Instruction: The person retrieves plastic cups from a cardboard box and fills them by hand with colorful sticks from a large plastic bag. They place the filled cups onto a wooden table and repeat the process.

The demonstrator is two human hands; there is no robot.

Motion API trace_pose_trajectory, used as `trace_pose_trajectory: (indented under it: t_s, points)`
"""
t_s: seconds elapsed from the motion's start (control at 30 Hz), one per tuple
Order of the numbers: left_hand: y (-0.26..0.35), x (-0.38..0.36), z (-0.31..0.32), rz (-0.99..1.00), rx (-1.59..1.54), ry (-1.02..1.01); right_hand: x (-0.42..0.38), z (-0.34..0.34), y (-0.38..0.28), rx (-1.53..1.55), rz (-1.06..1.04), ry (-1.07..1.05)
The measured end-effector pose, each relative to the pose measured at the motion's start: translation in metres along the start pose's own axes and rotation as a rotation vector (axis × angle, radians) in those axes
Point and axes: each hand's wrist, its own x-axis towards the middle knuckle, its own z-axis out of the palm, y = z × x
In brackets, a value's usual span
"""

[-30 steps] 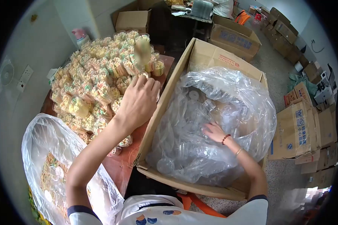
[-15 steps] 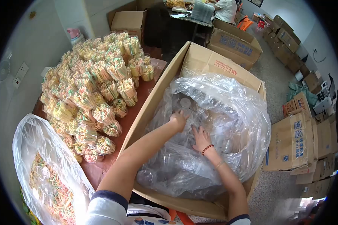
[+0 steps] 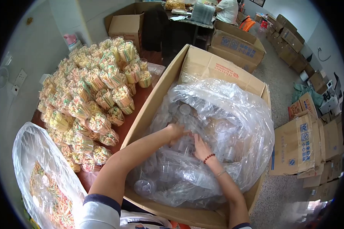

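Observation:
A large cardboard box (image 3: 144, 111) in front of me is lined with a crumpled clear plastic bag (image 3: 233, 93). Inside lie several clear plastic cups (image 3: 185, 109), loosely jumbled. My left hand (image 3: 176, 133) is low among them, left of the middle. It is slightly blurred, with a finger stretched out to the right and nothing visibly held. Close beside it, my right hand (image 3: 201, 148) rests on the cups and film, its fingers extended and apart. Another clear cup (image 3: 144, 187) sits near the box's front left corner. The fingertips of both hands are partly lost in the transparent plastic.
To the left, a reddish table (image 3: 135, 110) bears many clear cups filled with pastel sticks (image 3: 99, 122). A plastic bag of loose sticks (image 3: 51, 191) stands at the lower left. Flattened cartons (image 3: 290, 145) lean at the right. Behind, a person (image 3: 227, 10) is at a table.
My left hand has drawn back a little toward me and to the left. My right hand has shifted slightly left and down. The view has moved a little.

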Motion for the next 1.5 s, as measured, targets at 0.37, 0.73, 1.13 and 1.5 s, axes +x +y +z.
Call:
trace_pose_trajectory:
  t_s: [0.37,0.73,1.13,1.5]
  points:
    - [-0.007,0.014,0.006,0.049,-0.096,0.012,-0.013,0.006,0.004,-0.074,0.168,-0.058]
    - [0.007,0.044,-0.008,-0.315,-0.256,0.114,0.010,0.015,-0.017,-0.099,0.357,0.107]
    - [0.012,0.052,-0.017,-0.232,-0.374,0.376,0.017,-0.032,0.006,-0.024,0.126,0.406]
    - [-0.022,-0.108,-0.183,-0.008,0.028,0.318,0.024,-0.229,-0.100,-0.181,-0.207,0.383]
